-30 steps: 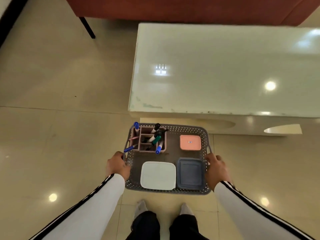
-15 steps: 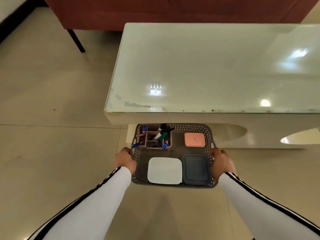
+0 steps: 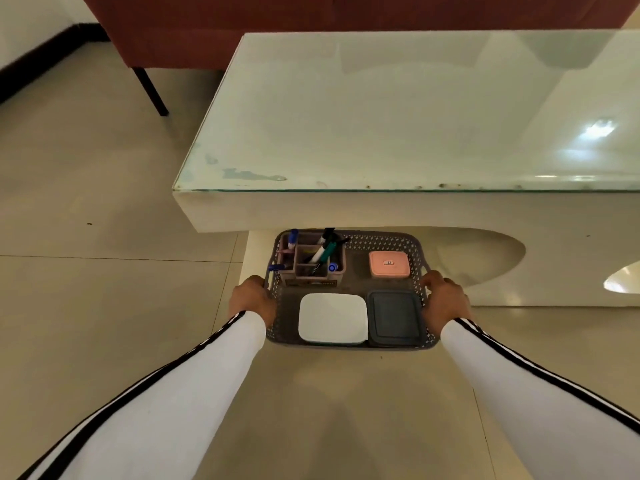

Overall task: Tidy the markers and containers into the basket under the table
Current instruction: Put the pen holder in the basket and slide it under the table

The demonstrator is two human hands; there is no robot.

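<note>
Basket [image 3: 381, 241] sits in the middle of the frame, low over the tiled floor [image 3: 104, 306], held between my two grips. My left grip [image 3: 252, 301] clasps its left rim, fingers curled over the edge. My right grip [image 3: 445, 299] clasps the right side handle the same way. The basket lies squarely between them, its near edge toward me and its far edge just under the front lip of the white glass-topped bench [image 3: 381, 116]. Whether its base touches the floor I cannot tell.

Inside, at the upper left, a pink-brown organiser [image 3: 311, 273] stands upright with markers [image 3: 320, 252] leaning in its compartments. At the upper right lies a pink container [image 3: 388, 265]. Along the near side a white container [image 3: 332, 318] and a dark grey container [image 3: 394, 318] lie side by side, touching. A red sofa [image 3: 242, 26] stands beyond the bench at the top of the frame.
</note>
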